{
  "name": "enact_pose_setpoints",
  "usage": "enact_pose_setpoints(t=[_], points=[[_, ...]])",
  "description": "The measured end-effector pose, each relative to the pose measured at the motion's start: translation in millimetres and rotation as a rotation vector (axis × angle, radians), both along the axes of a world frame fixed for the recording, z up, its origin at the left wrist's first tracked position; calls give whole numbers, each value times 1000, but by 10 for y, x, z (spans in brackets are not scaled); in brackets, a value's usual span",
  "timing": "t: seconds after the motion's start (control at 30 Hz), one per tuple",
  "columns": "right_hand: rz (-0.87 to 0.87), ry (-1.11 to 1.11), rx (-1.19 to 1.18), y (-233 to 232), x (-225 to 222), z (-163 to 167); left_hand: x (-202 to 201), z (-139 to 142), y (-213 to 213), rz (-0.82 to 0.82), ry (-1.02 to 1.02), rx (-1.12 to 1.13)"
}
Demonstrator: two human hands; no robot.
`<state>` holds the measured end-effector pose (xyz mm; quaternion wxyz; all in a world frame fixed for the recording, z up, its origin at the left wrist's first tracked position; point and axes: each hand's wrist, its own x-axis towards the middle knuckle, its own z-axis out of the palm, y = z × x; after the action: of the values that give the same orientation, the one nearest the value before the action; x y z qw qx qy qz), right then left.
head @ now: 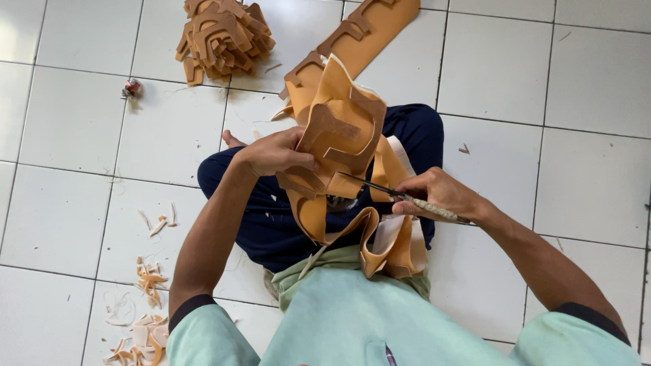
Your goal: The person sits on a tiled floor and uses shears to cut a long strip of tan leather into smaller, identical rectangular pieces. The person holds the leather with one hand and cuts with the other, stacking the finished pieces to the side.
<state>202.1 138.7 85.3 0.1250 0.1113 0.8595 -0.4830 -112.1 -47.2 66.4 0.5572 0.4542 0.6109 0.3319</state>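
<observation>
Looking down from the head camera, 1 view only.

Item 1: tan strip [339,129], a long, flexible band of leather-like sheet, matte orange-brown on 1 face and pale cream on the other, punched with angular bracket-shaped cut-outs. It runs from the floor at top, over the lap, and folds in loops near the waist. Its upper end is cut off by the frame edge.

Item 2: left hand [274,152], fingers curled closed around the strip's left edge, thumb pressed on the front face.

Item 3: right hand [437,195], fingers closed around the handle of the cutting tool [400,196], a thin dark blade with a pale wrapped grip. Its tip lies against the strip at a cut-out edge; whether it is scissors or a knife is hard to make out.

Item 4: pile of cut pieces [224,34], same tan material, stacked loosely on the floor at top left, partly cropped.

Item 5: offcuts [146,325], thin curled slivers, tan and cream, scattered at lower left.

Item 6: small round object [131,87], reddish and metallic, too small to identify.

Item 7: floor [542,88], glossy white square tiles with dark grout.
</observation>
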Motion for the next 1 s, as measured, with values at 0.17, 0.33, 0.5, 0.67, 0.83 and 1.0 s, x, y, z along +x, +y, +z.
enact_pose_setpoints(t=[0.17, 0.33, 0.5, 0.67, 0.83, 1.0], points=[[4, 3, 14, -38, -30, 45, 29, 22, -21, 16, -49, 19], [-18, -50, 5, -66, -41, 51, 42, 12, -30, -31, -77, 45], [-60, 20, -52, -41, 24, -66, 31, -40, -35, 6, -234, 157], [-330, 130, 14, -65, 65, -282, 34, -137, -8, 513, -373, 176], [-476, 249, -101, -273, 10, -480, 27, -257, 34, 566, -458, 315], [-546, 320, -404, -398, -158, -480, 24, -231, 9, 500, -427, 291]])
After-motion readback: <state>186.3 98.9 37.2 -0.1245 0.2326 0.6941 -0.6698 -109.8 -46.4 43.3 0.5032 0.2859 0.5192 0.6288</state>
